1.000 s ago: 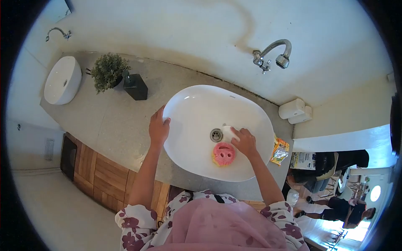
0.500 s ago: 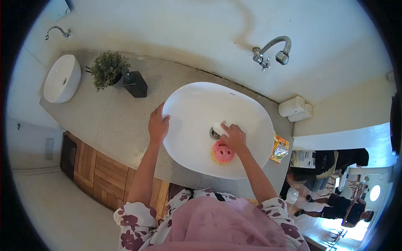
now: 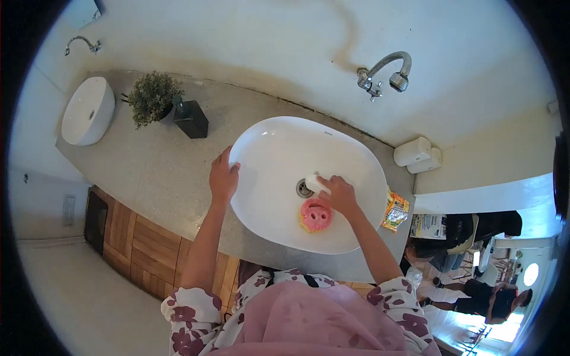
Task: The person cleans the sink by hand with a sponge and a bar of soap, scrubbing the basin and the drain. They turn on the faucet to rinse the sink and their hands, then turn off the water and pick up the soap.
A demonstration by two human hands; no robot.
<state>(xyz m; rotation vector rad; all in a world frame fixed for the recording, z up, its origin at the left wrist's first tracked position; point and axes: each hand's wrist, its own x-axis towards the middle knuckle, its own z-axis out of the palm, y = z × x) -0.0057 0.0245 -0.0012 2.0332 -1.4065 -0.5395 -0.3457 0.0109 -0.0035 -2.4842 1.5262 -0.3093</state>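
A white oval basin [image 3: 267, 207] stands on the grey counter. My left hand [image 3: 224, 177] grips its left rim, fingers outside and thumb on the inner edge. Inside the bowl my right hand [image 3: 338, 194] is closed on a small white object [image 3: 316, 184], perhaps a cloth or sponge, just right of the metal drain [image 3: 304, 188]. A round pink and yellow sponge [image 3: 316, 215] with holes like a face lies in the bowl just below the drain, near my right hand.
A chrome tap [image 3: 392, 65] juts from the wall above. White rolls [image 3: 414, 152] and an orange packet [image 3: 395, 210] are right of the basin. A black dispenser [image 3: 192, 120], plant [image 3: 153, 98] and second basin [image 3: 89, 113] stand left. A person [image 3: 490, 299] is far off.
My right hand and the white object have shifted slightly right, away from the drain. My left hand and the pink sponge have hardly moved.
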